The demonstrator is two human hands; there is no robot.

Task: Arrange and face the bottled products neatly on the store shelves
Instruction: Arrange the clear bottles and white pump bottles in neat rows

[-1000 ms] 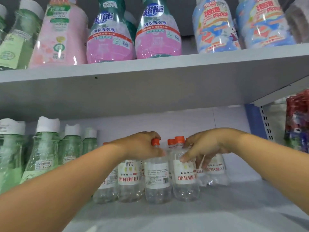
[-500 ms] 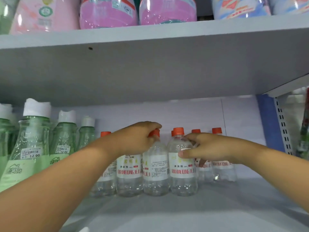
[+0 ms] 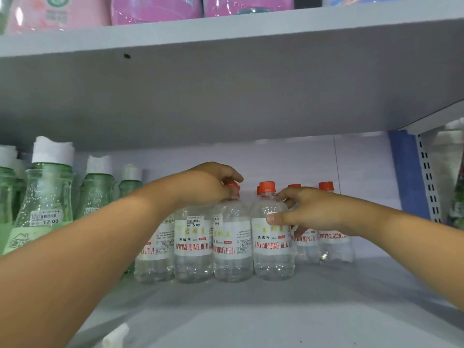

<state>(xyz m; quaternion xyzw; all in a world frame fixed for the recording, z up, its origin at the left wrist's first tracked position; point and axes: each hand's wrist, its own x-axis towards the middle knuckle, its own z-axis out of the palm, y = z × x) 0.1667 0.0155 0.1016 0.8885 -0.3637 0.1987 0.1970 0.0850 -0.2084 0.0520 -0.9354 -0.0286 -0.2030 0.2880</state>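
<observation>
Orange cap (image 3: 234, 186) of one clear bottle (image 3: 232, 237) sits gripped under the left hand (image 3: 206, 184); the right hand (image 3: 305, 209) clasps its neighbour bottle (image 3: 272, 244) on the shelf (image 3: 276, 310).

The lower shelf board (image 3: 288, 317) lies bare from 5 to 7 o'clock, an open approach in front of the clear bottles (image 3: 193, 244). These stand touching in a row at the centre, with more behind toward 3 o'clock, and both hands sit among their caps. Green bottles (image 3: 47, 194) wall off 9 o'clock. The upper shelf (image 3: 226, 79) roofs everything at 12 o'clock, leaving a gap above the orange caps (image 3: 267, 187). A slotted upright (image 3: 428, 177) closes 3 o'clock.
</observation>
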